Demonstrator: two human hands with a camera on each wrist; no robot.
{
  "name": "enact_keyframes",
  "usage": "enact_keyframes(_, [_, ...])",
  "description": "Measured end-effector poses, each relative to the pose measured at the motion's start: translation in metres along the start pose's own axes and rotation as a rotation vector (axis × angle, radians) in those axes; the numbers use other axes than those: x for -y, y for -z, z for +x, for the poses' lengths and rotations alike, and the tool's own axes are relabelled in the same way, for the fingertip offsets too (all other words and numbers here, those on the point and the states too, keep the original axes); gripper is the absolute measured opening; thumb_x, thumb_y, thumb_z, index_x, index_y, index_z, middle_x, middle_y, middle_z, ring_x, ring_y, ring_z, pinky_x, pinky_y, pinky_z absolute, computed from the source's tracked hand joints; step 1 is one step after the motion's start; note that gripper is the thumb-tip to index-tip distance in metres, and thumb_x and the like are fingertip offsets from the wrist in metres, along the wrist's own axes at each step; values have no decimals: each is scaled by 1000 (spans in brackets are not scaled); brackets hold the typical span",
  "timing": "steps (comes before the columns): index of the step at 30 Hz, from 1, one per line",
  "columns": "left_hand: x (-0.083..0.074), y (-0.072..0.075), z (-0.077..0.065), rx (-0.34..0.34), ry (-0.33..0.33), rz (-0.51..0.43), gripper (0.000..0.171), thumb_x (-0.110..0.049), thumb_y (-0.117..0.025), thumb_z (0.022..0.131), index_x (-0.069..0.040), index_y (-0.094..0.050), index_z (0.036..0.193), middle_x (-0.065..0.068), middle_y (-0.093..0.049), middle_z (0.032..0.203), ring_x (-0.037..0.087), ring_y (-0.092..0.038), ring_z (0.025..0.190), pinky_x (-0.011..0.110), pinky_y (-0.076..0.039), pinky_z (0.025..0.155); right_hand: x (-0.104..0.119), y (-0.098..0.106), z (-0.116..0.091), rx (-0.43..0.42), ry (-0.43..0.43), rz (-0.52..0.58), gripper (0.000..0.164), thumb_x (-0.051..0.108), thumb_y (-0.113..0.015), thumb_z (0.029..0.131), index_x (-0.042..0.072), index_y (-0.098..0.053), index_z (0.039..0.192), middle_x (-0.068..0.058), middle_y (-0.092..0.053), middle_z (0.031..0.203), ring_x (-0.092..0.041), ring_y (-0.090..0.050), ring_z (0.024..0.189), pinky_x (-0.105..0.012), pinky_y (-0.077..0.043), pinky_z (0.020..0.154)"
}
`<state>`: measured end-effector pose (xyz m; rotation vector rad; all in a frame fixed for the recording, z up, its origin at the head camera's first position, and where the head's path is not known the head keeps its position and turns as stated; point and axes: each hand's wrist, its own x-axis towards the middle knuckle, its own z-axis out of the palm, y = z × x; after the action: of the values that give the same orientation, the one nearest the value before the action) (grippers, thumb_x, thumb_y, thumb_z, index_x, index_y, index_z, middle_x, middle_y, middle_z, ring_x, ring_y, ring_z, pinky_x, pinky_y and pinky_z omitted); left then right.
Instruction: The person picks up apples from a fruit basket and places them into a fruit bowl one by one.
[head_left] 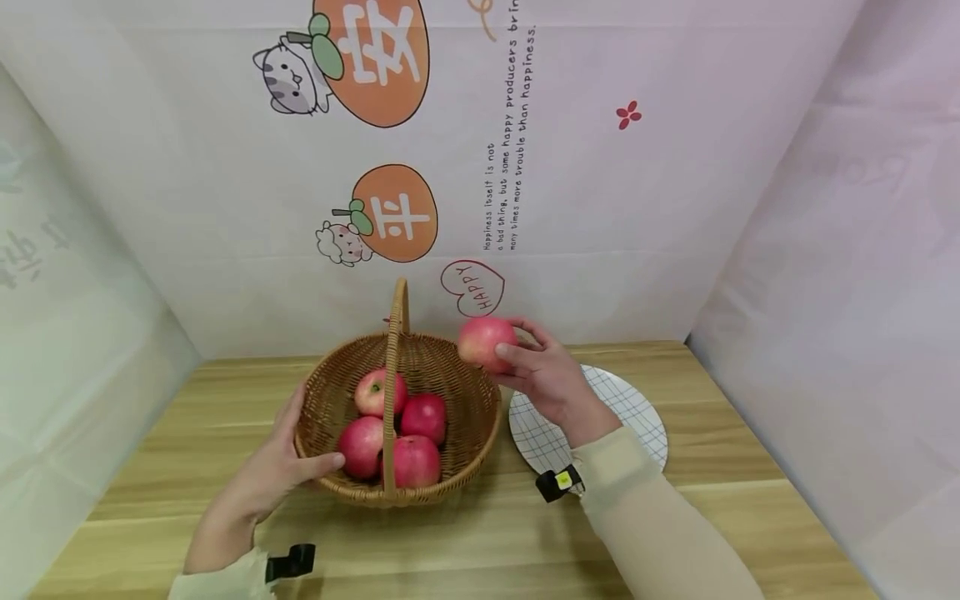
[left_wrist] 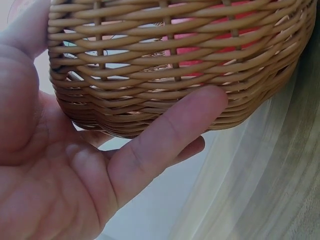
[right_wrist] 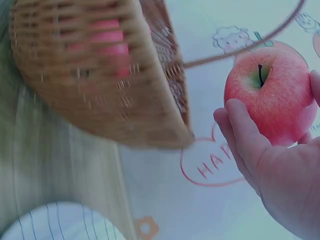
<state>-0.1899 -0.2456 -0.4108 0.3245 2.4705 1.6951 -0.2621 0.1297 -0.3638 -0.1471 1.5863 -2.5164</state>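
Observation:
My right hand [head_left: 551, 379] grips a red apple [head_left: 486, 343] above the right rim of a wicker basket [head_left: 322, 479]. In the right wrist view, this apple [right_wrist: 270, 95] shows its dark stem, with thumb and fingers around its sides. My left hand [head_left: 273, 467] holds the basket's left side, its thumb over the rim. The left wrist view has the fingers [left_wrist: 165, 137] lying along the outside of the woven wall [left_wrist: 140, 60]. Several red apples [head_left: 416, 461] rest inside the basket, partly behind its upright handle [head_left: 392, 392].
To the basket's right, a round white plate [head_left: 633, 408] with a dark grid pattern lies on the wooden table [head_left: 465, 558], partly under my right forearm. A printed white cloth [head_left: 600, 208] hangs behind the table, with more cloth along both sides.

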Motion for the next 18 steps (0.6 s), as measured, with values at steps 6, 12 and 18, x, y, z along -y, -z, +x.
enact_keyframes(6, [4, -2, 1, -7, -1, -28, 123, -13, -81, 84, -27, 16, 158, 23, 16, 160, 54, -7, 140, 56, -34, 103, 16, 31, -6, -31, 9, 6, 41, -2, -63, 96, 14, -48, 131, -23, -41, 133, -34, -67, 93, -52, -48, 94])
enact_keyframes(12, [5, -2, -1, -11, 33, -53, 123, -13, -81, 84, -28, 15, 159, 22, 19, 160, 54, -11, 137, 41, -51, 86, 24, 69, -7, -99, -8, -2, 43, 4, -65, 97, 17, -47, 133, -18, -29, 142, -40, -63, 99, -51, -46, 96])
enact_keyframes(18, [6, 1, 0, -9, 24, -25, 124, -15, -82, 84, -28, 16, 158, 23, 19, 160, 54, -5, 140, 52, -40, 100, 16, 105, -5, -196, -71, 60, 40, 6, -68, 95, 19, -52, 129, -11, -23, 146, -45, -52, 111, -51, -46, 96])
